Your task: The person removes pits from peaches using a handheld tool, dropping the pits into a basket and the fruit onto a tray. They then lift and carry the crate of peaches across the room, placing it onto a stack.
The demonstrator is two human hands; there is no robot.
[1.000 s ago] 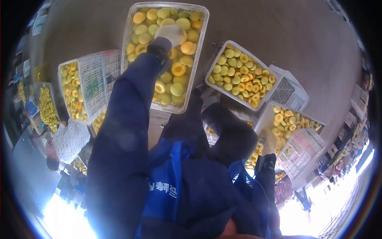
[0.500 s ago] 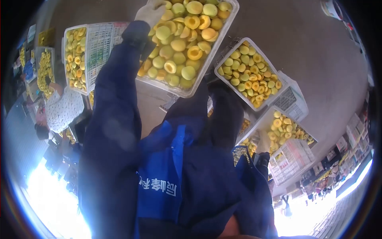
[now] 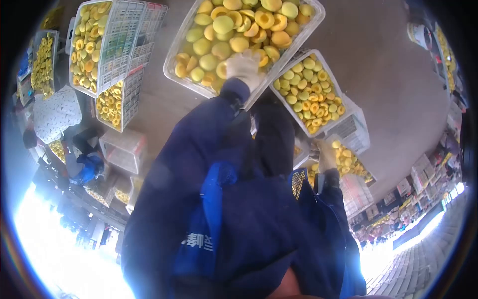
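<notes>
A large pale plastic crate (image 3: 172, 67) of halved yellow stone fruit (image 3: 222, 25), peach- or apricot-like, stands in front of me. My left hand (image 3: 244, 67), in a pale glove, reaches over the crate's near side and lies among the fruit. Its fingers are blurred, so a grip on a piece cannot be made out. Lower right, my gloved right hand (image 3: 326, 154) is at a smaller fruit container (image 3: 371, 174). Its fingers look curled, with something small and dark near their tips that I cannot identify.
Another fruit crate (image 3: 343, 92) stands right of the large one. Stacked crates (image 3: 117, 42) of fruit are at the left, near an upturned-looking pale crate (image 3: 124, 152). A person in a patterned top (image 3: 57, 114) and one in blue (image 3: 84, 169) are at far left.
My left hand has moved from the large crate's far left side rightward and nearer to me. The view has shifted, showing more crates at left. My right hand now shows more clearly.
</notes>
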